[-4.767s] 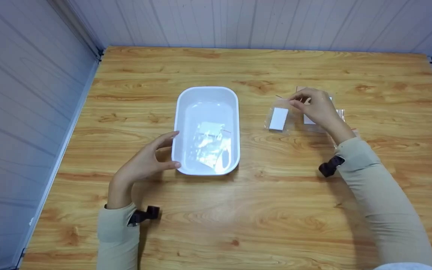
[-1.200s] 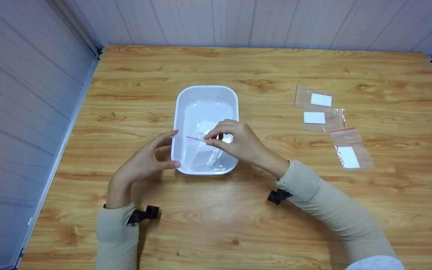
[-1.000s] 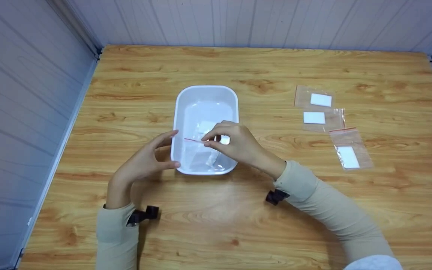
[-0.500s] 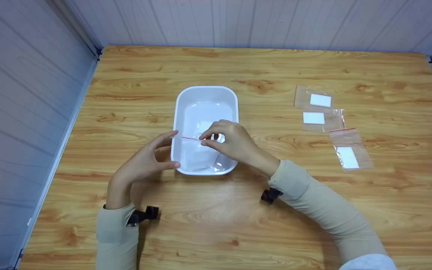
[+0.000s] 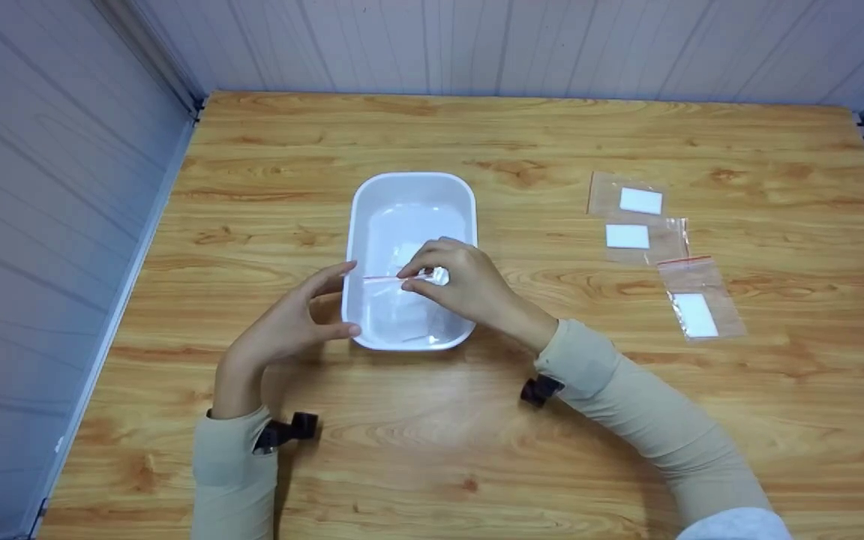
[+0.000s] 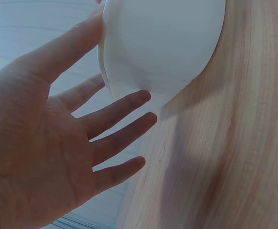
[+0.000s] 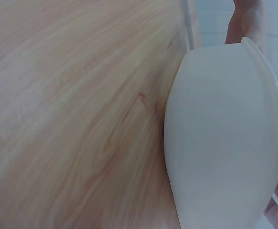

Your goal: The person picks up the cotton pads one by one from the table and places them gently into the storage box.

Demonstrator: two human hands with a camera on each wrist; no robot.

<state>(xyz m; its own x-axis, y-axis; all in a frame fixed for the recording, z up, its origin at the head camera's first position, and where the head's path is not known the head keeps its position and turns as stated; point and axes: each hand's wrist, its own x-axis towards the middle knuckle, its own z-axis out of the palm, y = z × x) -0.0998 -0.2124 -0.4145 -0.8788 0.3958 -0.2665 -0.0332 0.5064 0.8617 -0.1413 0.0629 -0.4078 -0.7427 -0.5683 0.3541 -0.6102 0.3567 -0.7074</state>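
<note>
A white plastic tray (image 5: 414, 187) stands on the wooden table, with clear bags lying inside it. My left hand (image 5: 289, 319) rests at its left rim, thumb and fingers touching the edge; in the left wrist view the fingers (image 6: 119, 136) are straight and spread. Inside the tray's outline, my right hand (image 5: 469, 285) pinches a clear zip bag (image 5: 381, 278) by its red-striped top edge between thumb and forefinger. The bag hangs low into the tray, over the other bags. From the right wrist view the tray's outer wall (image 7: 224, 129) hides most of the right hand.
To the right lie three clear zip bags, each with a white rectangle inside: a far bag (image 5: 642, 200), a middle bag (image 5: 628, 236) and a near bag (image 5: 695, 315). Pale panel walls (image 5: 462, 49) border the table (image 5: 432, 450) at the back and sides.
Since the oldest frame, my right hand has carried the zip bag leftward from the table into the tray. Lately it has shifted slightly left and the bag has lowered. My left hand stays put.
</note>
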